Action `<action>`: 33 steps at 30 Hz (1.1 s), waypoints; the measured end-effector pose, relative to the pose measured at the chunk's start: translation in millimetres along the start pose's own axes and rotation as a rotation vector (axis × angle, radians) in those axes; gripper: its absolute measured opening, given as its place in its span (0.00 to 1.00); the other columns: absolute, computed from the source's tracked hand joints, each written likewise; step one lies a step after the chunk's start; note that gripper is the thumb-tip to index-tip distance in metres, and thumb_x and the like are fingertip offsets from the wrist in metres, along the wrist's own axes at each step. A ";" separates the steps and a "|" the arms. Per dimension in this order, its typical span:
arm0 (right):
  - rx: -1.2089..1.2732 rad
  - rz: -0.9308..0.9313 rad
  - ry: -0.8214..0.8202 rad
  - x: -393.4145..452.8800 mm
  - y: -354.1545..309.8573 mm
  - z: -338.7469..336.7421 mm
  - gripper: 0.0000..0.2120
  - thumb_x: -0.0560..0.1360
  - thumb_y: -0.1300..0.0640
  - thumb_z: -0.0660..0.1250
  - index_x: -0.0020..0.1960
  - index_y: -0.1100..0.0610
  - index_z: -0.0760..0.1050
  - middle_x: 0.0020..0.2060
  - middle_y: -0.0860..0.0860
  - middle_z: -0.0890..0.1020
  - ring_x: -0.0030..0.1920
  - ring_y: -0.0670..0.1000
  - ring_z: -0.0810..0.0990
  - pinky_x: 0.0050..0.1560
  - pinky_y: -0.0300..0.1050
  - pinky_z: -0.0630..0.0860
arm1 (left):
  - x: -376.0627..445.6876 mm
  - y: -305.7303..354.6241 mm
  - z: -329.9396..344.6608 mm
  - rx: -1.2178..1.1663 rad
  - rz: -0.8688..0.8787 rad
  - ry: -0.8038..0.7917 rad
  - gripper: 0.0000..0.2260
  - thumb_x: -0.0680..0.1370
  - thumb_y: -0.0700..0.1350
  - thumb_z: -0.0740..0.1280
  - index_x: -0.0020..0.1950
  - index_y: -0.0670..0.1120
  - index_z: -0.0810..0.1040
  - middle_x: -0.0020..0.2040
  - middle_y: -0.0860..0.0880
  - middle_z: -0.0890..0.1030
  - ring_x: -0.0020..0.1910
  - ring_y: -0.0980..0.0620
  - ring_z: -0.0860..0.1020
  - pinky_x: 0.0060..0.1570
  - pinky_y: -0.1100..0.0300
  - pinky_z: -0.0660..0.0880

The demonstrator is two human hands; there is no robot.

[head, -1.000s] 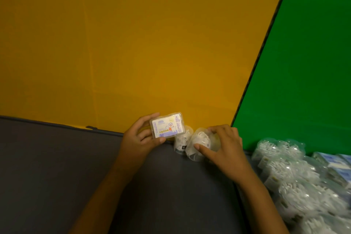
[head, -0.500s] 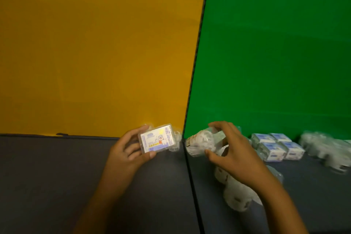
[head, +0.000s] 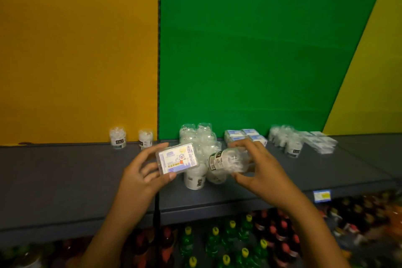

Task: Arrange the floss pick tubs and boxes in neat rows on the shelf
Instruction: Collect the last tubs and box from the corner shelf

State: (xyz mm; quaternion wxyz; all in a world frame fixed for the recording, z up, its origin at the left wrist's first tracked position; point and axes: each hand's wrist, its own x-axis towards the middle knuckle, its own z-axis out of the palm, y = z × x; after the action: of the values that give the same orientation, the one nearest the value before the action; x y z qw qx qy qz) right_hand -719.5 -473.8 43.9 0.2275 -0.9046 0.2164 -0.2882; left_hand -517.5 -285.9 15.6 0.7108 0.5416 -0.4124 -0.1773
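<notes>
Clear plastic is most of what sits on the dark grey shelf (head: pixel 65 180). The left hand (head: pixel 141 177) holds a flat floss pick box (head: pixel 178 159) above the shelf, thumb curled under its lower edge and fingers spread behind it, label turned up toward the camera, probably so it can be read and set down facing the right way. The right hand (head: pixel 258 167) grips a clear floss pick tub (head: pixel 228 160) on its side, fingers curved over the top and thumb beneath; held sideways like this, the tub seems to be on its way between places and will need righting before it can stand.

Just behind both hands a loose cluster of tubs (head: pixel 196 141) stands crowded at the foot of the green back panel (head: pixel 250 50), not yet in tidy lines. Two single tubs (head: pixel 130 140) stand upright and apart against the orange back panel (head: pixel 76 50), which looks like the start of a row. Farther right, small blue-and-white boxes (head: pixel 243 135) sit together, then more tubs and flat boxes (head: pixel 304 141). Coloured bottles (head: pixel 228 239) fill the level below.
</notes>
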 end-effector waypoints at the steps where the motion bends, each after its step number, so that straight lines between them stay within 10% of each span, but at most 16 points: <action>1: -0.005 0.009 0.027 -7.5 5.1 -7.3 0.26 0.70 0.56 0.75 0.60 0.37 0.69 0.58 0.42 0.71 0.55 0.42 0.74 0.51 0.34 0.75 | -2.7 0.0 9.9 -0.011 -0.009 -0.010 0.26 0.69 0.29 0.72 0.63 0.47 0.76 0.54 0.51 0.84 0.53 0.53 0.82 0.47 0.67 0.78; 9: -0.061 0.094 0.254 -42.4 50.9 -55.0 0.15 0.72 0.49 0.73 0.55 0.40 0.72 0.53 0.44 0.73 0.51 0.43 0.76 0.48 0.40 0.75 | 6.1 -3.7 83.3 -0.028 -0.014 -0.125 0.26 0.69 0.30 0.72 0.63 0.48 0.75 0.53 0.54 0.84 0.51 0.54 0.82 0.45 0.66 0.78; 33: -0.148 0.229 0.354 32.0 274.6 -181.4 0.27 0.69 0.54 0.77 0.62 0.37 0.72 0.55 0.46 0.74 0.54 0.44 0.77 0.56 0.46 0.78 | 183.7 -93.2 303.1 -0.046 0.018 -0.272 0.27 0.68 0.30 0.73 0.63 0.48 0.75 0.58 0.49 0.81 0.52 0.53 0.82 0.47 0.66 0.77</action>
State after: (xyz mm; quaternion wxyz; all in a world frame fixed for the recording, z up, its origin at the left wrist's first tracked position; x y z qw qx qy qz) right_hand -879.7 -763.0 42.6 0.1500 -0.8238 0.3747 -0.3981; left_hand -625.6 -636.0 24.8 0.6619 0.4925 -0.5058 -0.2520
